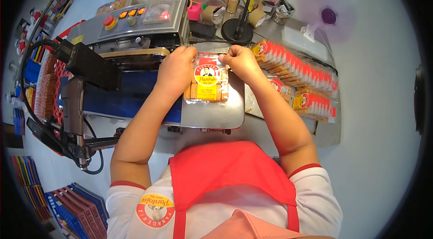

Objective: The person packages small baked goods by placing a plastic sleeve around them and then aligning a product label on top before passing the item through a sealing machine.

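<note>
A clear plastic pack of biscuits (207, 85) with a red and yellow printed label lies on the bare metal end plate (213, 114) of a band sealing machine (128, 26). At the pack's top left corner, my left hand (176, 68) pinches the film beside the machine's belt inlet. My right hand (243, 61) grips the top right corner between thumb and fingers. The pack's top edge is stretched between both hands. To the left of the plate runs the blue conveyor belt (135, 98), partly hidden by my left forearm.
Rows of filled biscuit packs (297, 66) stand at the right, with more packs (313, 103) nearer me. Behind are a black stand (237, 29), tape rolls (257, 18), tubs and a spinning purple fan (328, 15). A black device on an arm (93, 66) overhangs the belt.
</note>
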Action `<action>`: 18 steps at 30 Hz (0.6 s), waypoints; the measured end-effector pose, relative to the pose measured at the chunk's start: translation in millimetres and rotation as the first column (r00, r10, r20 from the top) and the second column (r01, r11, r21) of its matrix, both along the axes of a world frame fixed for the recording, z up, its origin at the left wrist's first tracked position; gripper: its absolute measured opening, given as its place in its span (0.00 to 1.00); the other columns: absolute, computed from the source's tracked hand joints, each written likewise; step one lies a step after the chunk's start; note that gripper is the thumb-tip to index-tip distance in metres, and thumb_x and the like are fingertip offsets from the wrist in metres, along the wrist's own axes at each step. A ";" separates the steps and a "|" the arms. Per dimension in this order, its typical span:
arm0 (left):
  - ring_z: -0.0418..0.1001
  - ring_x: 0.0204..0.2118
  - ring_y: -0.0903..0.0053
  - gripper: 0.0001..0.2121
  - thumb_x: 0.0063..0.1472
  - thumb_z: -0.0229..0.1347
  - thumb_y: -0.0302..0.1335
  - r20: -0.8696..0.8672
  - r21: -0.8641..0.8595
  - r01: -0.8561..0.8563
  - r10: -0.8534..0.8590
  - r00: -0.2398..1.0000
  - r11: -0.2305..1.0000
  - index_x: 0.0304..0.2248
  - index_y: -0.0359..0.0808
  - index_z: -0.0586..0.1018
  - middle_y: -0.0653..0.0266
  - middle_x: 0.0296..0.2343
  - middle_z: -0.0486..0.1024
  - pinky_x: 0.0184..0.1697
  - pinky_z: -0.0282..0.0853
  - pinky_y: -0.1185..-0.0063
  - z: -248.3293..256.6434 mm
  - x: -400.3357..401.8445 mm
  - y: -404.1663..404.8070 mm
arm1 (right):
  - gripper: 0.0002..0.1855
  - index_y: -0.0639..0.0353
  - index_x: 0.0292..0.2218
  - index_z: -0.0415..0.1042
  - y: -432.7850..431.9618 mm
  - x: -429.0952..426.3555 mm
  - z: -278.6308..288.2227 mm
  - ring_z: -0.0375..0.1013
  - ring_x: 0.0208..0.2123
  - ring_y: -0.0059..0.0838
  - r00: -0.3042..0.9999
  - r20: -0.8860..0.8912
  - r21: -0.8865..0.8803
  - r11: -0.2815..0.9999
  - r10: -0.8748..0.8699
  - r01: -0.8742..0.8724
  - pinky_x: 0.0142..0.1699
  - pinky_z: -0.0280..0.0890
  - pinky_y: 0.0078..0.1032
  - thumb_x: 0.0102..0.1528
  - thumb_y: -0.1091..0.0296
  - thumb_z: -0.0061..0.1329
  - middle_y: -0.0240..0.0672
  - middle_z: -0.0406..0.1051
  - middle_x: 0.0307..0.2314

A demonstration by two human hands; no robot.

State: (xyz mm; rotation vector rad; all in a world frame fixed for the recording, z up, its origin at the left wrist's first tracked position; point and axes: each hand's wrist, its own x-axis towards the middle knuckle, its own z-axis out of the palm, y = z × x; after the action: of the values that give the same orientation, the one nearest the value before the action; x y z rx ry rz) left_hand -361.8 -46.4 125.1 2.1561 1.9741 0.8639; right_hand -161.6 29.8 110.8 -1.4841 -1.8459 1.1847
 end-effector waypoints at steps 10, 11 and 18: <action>0.76 0.38 0.55 0.05 0.57 0.51 0.21 -0.205 0.025 0.000 0.005 0.979 1.000 0.32 0.31 0.77 0.53 0.35 0.73 0.41 0.73 0.65 1.3 2.8 -8.3 | 0.19 0.44 0.39 0.82 10.2 -0.6 7.8 0.66 0.45 0.40 0.836 0.422 0.682 0.484 0.351 -0.548 0.48 0.63 0.37 0.46 0.76 0.54 0.33 0.68 0.42; 0.76 0.38 0.56 0.05 0.57 0.51 0.20 -0.217 0.029 0.006 0.000 0.976 1.000 0.33 0.30 0.77 0.53 0.35 0.73 0.41 0.73 0.65 0.8 1.4 -8.8 | 0.19 0.42 0.40 0.83 8.0 -4.1 15.5 0.66 0.46 0.38 0.799 0.501 0.665 0.443 0.333 -0.602 0.48 0.62 0.37 0.47 0.75 0.54 0.32 0.68 0.43; 0.76 0.40 0.58 0.05 0.58 0.51 0.21 -0.231 -0.143 -0.067 0.032 0.972 0.987 0.33 0.29 0.76 0.53 0.34 0.72 0.43 0.73 0.67 12.0 -0.1 -17.1 | 0.18 0.44 0.41 0.83 -21.8 -31.4 33.5 0.66 0.45 0.33 0.684 0.725 0.597 0.417 0.086 -0.685 0.46 0.62 0.33 0.47 0.69 0.54 0.30 0.68 0.48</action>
State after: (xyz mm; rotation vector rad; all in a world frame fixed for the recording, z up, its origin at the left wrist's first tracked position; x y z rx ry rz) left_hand -361.9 -63.5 137.1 2.2134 2.1272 0.4715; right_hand -193.0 8.0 144.3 -0.8002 -2.7452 -0.2745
